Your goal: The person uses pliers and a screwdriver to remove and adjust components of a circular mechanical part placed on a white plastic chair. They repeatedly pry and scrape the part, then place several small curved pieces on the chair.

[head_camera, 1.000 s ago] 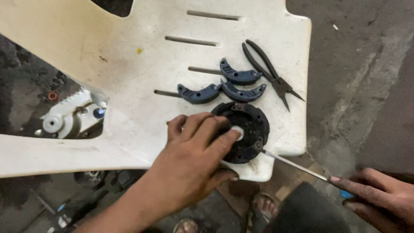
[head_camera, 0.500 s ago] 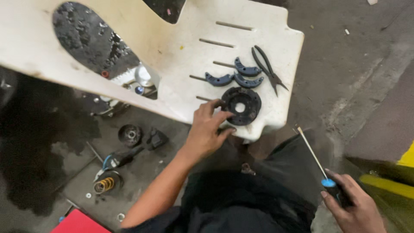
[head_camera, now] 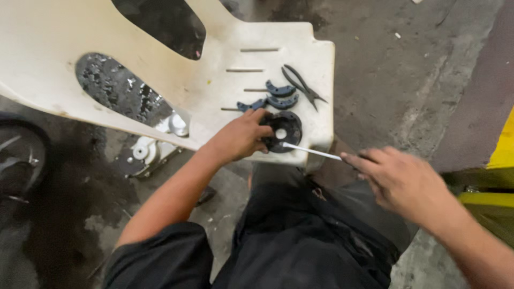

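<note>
A: Holding what with the left hand (head_camera: 241, 136)?

B: Clasping the round black disc (head_camera: 284, 131) by its left rim, fingers curling over the edge. Pressing it down onto the white panel (head_camera: 160, 37), which is serving as a worktop.

A: And gripping what with the right hand (head_camera: 399, 179)?

B: Grasping a thin screwdriver (head_camera: 313, 152), fingers closing round the handle end and the forefinger stretching along it. Hiding the handle itself under the palm. Pointing the metal shaft leftward, with the tip touching the disc's lower rim, just beside the left thumb.

A: Seeing anything beyond the left fingertips?

B: Seeing three curved dark-blue pieces (head_camera: 276, 97) lying loose on the panel, just past the disc and apart from it. Also seeing black pliers (head_camera: 302, 85) lying to their right, untouched and well apart from both hands.

A: Judging it how far along, then?

B: Judging it partway. Counting the curved pieces as already off and set aside, going by how they are lying. Working at the disc now, steadying it with one hand and probing with the other. Not managing to tell what is sitting under the tip, being too small to make out.
</note>
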